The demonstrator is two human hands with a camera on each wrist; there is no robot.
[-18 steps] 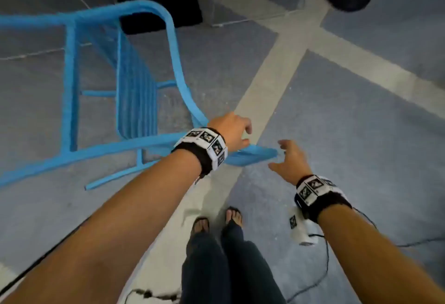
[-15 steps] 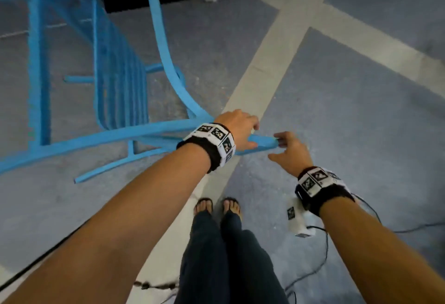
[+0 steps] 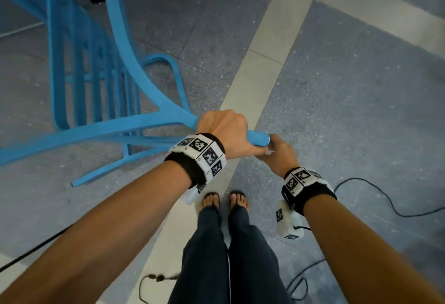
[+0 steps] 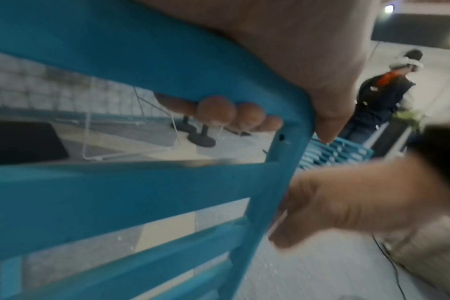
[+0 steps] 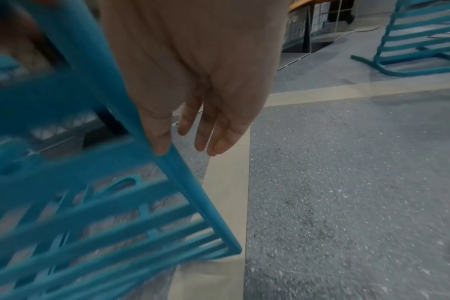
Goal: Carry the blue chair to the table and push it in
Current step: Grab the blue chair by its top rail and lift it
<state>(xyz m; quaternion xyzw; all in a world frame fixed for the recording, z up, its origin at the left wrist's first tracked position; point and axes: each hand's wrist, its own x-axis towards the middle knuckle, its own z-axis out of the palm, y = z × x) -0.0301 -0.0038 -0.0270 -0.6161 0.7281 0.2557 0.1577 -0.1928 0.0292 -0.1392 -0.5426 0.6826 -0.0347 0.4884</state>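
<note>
The grey speckled floor (image 3: 349, 116) lies open ahead and to the right, crossed by pale bands. Black cables (image 3: 385, 198) trail on it beside and behind the person's feet, and a second blue chair (image 5: 421, 34) stands well apart in the right wrist view. Another person (image 4: 383, 95) stands off in the distance. The blue chair (image 3: 101, 68) is tilted in front and to the left. The left hand (image 3: 222, 130) grips its top rail near the corner, fingers (image 4: 216, 110) curled under the rail. The right hand (image 3: 277, 157) touches the rail's end; its fingers (image 5: 219, 130) look nearly straight, though blur leaves the hold uncertain.
</note>
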